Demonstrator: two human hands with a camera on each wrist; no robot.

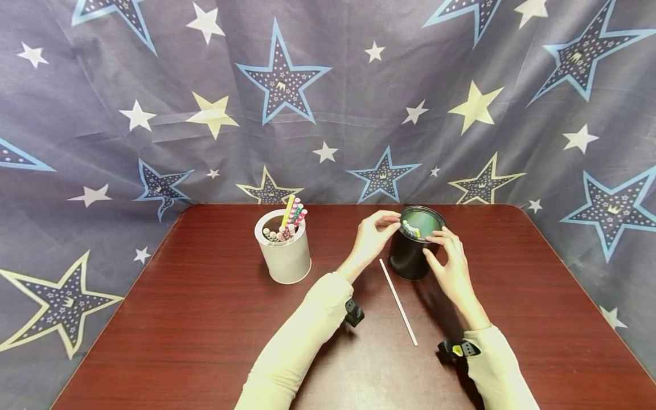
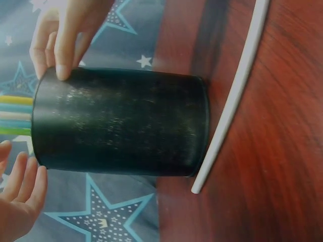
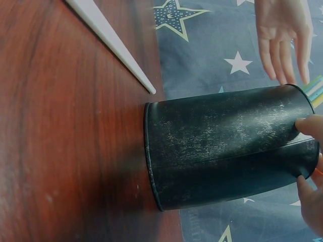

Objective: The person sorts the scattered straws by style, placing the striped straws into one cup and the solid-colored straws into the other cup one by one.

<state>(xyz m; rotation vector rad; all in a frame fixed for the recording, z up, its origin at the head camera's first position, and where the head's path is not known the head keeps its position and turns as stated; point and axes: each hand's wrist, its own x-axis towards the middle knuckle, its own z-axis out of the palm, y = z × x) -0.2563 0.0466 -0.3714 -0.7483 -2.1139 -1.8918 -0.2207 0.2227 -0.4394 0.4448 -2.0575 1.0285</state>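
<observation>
A black cylindrical pen holder [image 1: 409, 257] stands on the table toward the back, slightly right of the middle. Yellow, blue, white and green straws [image 2: 15, 115] show past its rim in the left wrist view. My right hand [image 1: 452, 266] holds the holder at the right of the rim, its thumb on the outer wall. On the opposite side, my left hand [image 1: 373, 238] has its fingertips right at the rim, fingers fairly straight in the right wrist view. A thin white straw [image 1: 398, 302] lies on the table between my forearms, in front of the holder.
A white cylindrical holder [image 1: 288, 265] with several patterned paper straws [image 1: 292, 213] stands to the left on the dark red wooden table [image 1: 205, 330]. Behind the table's back edge hangs a grey cloth [image 1: 338, 51] printed with stars.
</observation>
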